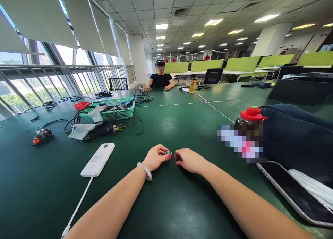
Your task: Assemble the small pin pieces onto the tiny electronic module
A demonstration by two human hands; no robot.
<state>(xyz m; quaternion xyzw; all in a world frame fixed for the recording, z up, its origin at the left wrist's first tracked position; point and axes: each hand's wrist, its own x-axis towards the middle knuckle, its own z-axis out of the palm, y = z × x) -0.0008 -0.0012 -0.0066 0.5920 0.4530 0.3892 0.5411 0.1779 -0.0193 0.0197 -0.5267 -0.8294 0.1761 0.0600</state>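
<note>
My left hand (156,157), with a pale bangle (145,171) at the wrist, pinches a small green-blue piece (168,152) that looks like a circuit board. Its exact kind is too small to tell. Just to the right, a short gap apart, my right hand (187,160) has its thumb and fingers curled together. A tiny dark bit shows at those fingertips, but I cannot make out what it is. Both hands are low over the dark green tabletop (166,201), near its front.
Left of my arms lies a white power bank (98,160) with a cable. Beyond it stand a green basket (109,110) of cables and a red tray (81,106). At right are a red-lidded bottle (252,119), a dark bag (299,138) and a tablet (293,194). A person (161,80) sits opposite.
</note>
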